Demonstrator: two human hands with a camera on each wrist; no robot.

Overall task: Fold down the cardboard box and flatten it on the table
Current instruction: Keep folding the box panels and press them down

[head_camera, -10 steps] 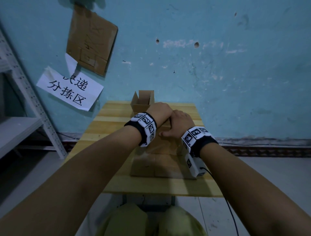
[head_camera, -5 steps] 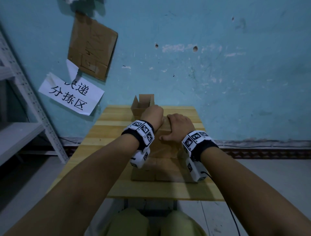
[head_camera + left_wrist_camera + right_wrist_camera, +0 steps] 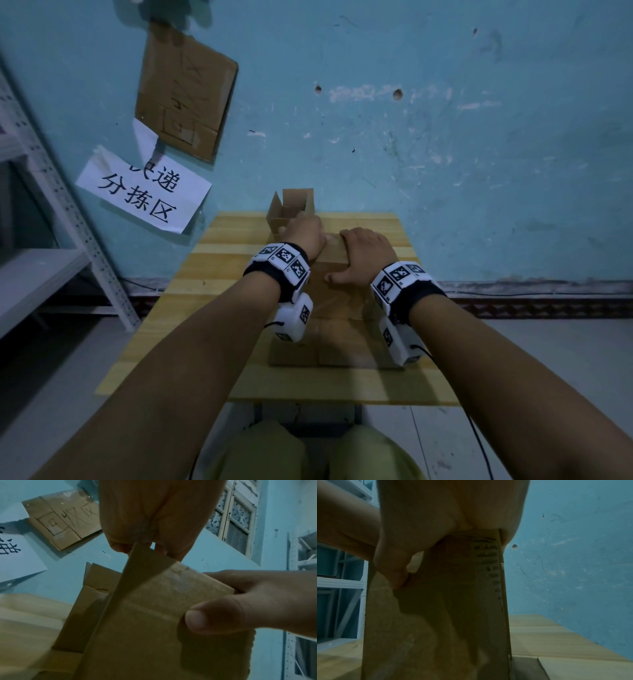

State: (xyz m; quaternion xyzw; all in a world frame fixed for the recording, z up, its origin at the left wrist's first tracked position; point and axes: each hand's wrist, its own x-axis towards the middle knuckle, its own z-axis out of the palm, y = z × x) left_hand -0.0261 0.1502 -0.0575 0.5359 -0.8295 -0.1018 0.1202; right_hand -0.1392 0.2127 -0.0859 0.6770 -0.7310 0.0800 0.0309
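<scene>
Both hands are on the cardboard box, which stands in the middle of the wooden counter, its lower flaps spread flat toward the person; the left hand curls over the box's top left edge, gripping it; the right hand grips the top right edge, thumb pressed on the near face; a smaller open box sits behind, by the blue wall.
</scene>
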